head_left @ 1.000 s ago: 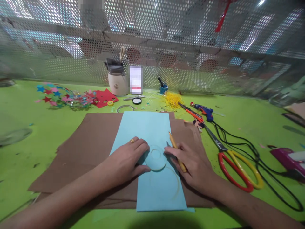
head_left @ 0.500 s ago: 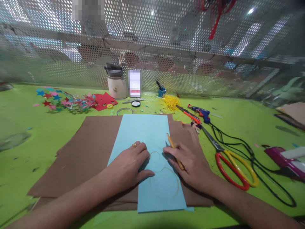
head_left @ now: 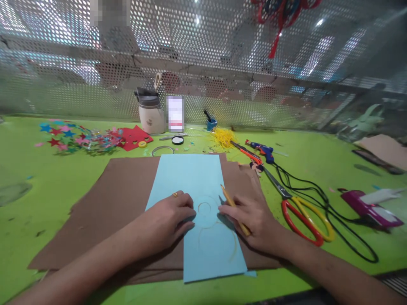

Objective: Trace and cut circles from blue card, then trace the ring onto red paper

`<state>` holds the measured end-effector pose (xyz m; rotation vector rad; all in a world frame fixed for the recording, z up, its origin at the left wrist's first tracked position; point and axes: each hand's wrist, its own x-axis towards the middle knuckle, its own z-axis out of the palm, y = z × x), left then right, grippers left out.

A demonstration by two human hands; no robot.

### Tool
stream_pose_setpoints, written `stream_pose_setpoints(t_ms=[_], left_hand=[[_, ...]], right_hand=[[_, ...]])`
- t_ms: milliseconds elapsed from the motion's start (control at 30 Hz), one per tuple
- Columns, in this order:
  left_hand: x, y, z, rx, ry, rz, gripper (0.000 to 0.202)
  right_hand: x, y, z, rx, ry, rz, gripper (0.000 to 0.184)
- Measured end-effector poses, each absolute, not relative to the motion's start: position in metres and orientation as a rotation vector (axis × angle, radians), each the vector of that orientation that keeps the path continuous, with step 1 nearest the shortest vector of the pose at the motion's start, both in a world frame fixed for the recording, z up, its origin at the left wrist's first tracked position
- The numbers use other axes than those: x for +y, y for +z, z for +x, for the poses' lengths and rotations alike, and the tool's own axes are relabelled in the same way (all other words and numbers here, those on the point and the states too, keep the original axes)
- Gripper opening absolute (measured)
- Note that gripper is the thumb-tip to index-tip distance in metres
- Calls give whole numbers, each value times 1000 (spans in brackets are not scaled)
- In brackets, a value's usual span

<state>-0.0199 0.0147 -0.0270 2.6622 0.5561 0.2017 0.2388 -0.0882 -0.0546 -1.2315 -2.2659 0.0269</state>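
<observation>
A long light-blue sheet of paper (head_left: pixel 190 173) lies over brown cardboard sheets (head_left: pixel 104 203), with faint pencil circles on its lower half. My left hand (head_left: pixel 173 218) rests on the blue paper from the left, fingers bent and thumb apart from them, a ring on one finger. On the paper's right side, my right hand (head_left: pixel 248 218) keeps a yellow pencil (head_left: pixel 233 207) tucked in its fingers, the tip pointing up and away. Both hands' fingertips sit at either side of the small upper circle. I cannot tell whether a loose disc lies there.
Large scissors (head_left: pixel 299 216) with red and yellow handles lie to the right, beside a blue glue gun (head_left: pixel 262 150), black cord and a magenta tool (head_left: pixel 369 207). Behind stand a jar-shaped bottle (head_left: pixel 151 116) and a phone (head_left: pixel 175 113). Star garland (head_left: pixel 79 137) and red paper (head_left: pixel 135 137) lie left.
My left thumb has drawn in from the lower circle toward its fingers. A wider round outline now shows around the small circle. The view has shifted slightly; the pencil stays in my right hand.
</observation>
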Motion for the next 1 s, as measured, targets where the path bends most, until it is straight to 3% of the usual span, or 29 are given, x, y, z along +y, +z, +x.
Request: stream_pose_setpoints(t_ms=[333, 533, 733, 833, 1000], left_hand=[[16, -27, -20, 562, 177, 2652, 19], [11, -20, -19, 583, 59, 2707, 12], [7, -14, -18, 580, 3, 2738, 10], [10, -13, -18, 560, -21, 2744, 10], [15, -16, -20, 512, -3, 2735, 17]], right_hand=[[-85, -53, 246, -2327, 70, -1264, 35], [-81, -52, 249, -2497, -36, -1230, 32], [-82, -30, 248, -2011, 408, -1356, 36], [-75, -19, 246, -1688, 661, -1177, 42], [-61, -18, 238, -1271, 925, -977, 37]])
